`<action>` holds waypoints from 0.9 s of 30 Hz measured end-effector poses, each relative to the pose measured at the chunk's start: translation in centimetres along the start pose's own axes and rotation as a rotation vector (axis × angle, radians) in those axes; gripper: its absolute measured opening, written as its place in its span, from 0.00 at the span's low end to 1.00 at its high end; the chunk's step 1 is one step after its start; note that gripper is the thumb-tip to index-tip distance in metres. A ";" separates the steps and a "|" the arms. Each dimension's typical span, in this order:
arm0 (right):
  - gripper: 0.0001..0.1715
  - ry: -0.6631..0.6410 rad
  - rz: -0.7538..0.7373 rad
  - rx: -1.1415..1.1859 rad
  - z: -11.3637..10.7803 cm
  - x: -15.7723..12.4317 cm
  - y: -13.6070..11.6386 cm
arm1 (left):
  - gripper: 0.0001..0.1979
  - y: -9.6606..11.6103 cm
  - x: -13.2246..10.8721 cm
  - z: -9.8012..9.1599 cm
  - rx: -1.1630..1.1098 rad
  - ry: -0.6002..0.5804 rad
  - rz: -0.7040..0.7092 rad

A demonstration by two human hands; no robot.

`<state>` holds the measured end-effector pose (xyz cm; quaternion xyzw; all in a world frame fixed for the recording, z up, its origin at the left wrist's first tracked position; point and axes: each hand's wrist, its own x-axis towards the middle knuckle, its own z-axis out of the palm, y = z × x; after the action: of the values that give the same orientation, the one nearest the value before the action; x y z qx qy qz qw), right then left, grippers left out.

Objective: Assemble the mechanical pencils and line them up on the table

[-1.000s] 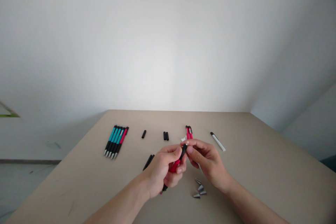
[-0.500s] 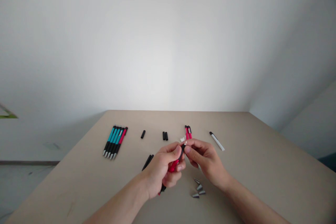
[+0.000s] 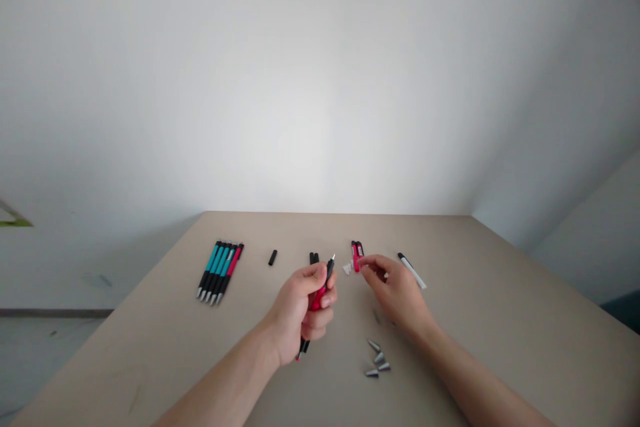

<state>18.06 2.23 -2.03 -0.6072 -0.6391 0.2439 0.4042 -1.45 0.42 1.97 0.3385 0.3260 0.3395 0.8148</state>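
My left hand point(image 3: 303, 307) is wrapped round a red-and-black pen point(image 3: 319, 299). The pen points up and away, with a thin pale refill tip point(image 3: 333, 257) bare at its black end; its clicker end sticks out below my fist. My right hand point(image 3: 395, 287) hovers at the pink pen barrels point(image 3: 356, 255), thumb and forefinger pinched; anything between them is too small to make out. Beside those fingertips lie small white pieces point(image 3: 347, 269). Several silver cone tips point(image 3: 379, 358) are on the table below my right hand, and a small grey blurred thing point(image 3: 377, 316) shows under it.
At the left lies a row of blue and red pens point(image 3: 220, 272) with silver tips. One black grip point(image 3: 273, 257) is at the back, and two black grips point(image 3: 314, 257) are partly behind my left hand. A white pen barrel point(image 3: 413, 271) lies right. The table point(image 3: 165, 360) meets a white wall.
My right hand has left the pen's end and moved slightly right, toward the pink barrels and white pieces. My left hand has shifted left with the pen, whose refill tip now shows.
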 end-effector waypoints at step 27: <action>0.06 -0.257 0.048 -0.501 -2.9 0.5 0.0 | 0.14 -0.3 1.0 -0.7 -0.112 0.331 0.164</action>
<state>20.44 2.20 -0.35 -0.6672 -0.7110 0.1627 0.1510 -1.31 1.28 1.02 0.2577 0.4077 0.4736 0.7370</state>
